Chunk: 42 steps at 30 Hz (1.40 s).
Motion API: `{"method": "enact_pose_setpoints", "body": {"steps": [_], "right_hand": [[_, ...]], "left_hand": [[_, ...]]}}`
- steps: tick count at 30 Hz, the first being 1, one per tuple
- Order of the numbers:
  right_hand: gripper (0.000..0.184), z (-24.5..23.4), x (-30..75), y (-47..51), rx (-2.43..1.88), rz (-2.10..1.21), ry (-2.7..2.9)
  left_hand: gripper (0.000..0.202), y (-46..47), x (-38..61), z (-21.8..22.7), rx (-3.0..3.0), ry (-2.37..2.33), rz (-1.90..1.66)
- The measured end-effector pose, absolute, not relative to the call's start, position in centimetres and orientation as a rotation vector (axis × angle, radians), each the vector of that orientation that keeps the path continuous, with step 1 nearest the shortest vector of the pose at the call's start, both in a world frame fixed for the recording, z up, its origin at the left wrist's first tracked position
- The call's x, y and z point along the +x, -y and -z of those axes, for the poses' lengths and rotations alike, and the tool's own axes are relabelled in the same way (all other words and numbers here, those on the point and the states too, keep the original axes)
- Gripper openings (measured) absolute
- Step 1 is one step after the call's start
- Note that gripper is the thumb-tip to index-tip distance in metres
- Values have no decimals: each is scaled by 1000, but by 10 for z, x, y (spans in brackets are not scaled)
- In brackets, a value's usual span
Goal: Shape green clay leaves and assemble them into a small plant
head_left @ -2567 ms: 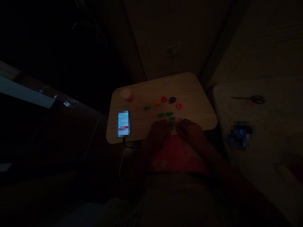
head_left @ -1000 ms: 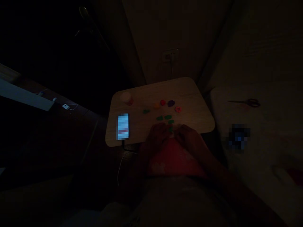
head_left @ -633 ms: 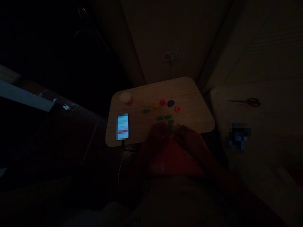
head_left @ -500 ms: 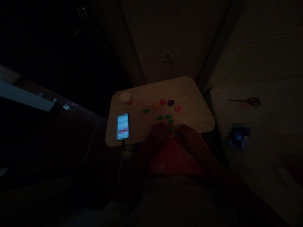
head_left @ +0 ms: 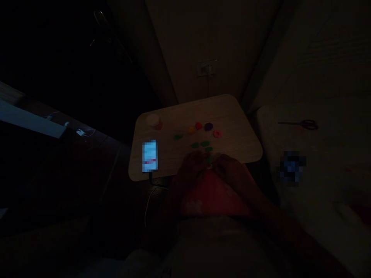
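Observation:
My left hand [head_left: 193, 166] and my right hand [head_left: 230, 166] are close together at the near edge of a small wooden table [head_left: 171, 158]. The fingers of both hands are curled. A small green clay-like piece [head_left: 208, 159] lies between them, at the left fingertips, with a pale bit showing just below it. Darkness hides what the right fingers pinch. Just beyond the hands lie several flat green pieces [head_left: 205, 144]. Farther back are an orange lump [head_left: 191, 130], a red lump [head_left: 198, 126], a dark purple lump [head_left: 208, 126] and a pink flower shape [head_left: 217, 134].
A lit, blurred phone [head_left: 150, 156] with a cable lies on the table's left, below a lidded tub [head_left: 154, 121]. Another green piece [head_left: 178, 137] is near the middle. Scissors [head_left: 307, 124] rest on a pale surface at right. A wall socket [head_left: 206, 68] is behind.
The view has shifted very slightly and grown a little dimmer. Both hands stay almost in place, with small finger movement around the green piece.

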State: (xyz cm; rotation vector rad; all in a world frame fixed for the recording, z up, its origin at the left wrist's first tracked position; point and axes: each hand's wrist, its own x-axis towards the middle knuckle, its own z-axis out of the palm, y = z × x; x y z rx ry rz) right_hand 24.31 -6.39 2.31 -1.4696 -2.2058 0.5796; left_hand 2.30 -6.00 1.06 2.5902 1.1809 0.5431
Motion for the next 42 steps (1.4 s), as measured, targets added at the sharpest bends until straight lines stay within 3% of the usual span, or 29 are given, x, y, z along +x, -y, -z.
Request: {"method": "enact_pose_setpoints", "body": {"steps": [7, 19, 42], "right_hand": [[17, -27, 248, 64, -1380, -626, 2193], [17, -29, 249, 70, -1413, -528, 2243], [17, -30, 246, 68, -1435, -559, 2290]], "left_hand": [[65, 65, 25, -16, 2416, -1319, -611], [45, 61, 23, -13, 2531, -1247, -510], [51, 61, 22, -11, 2520, -1230, -551]]}}
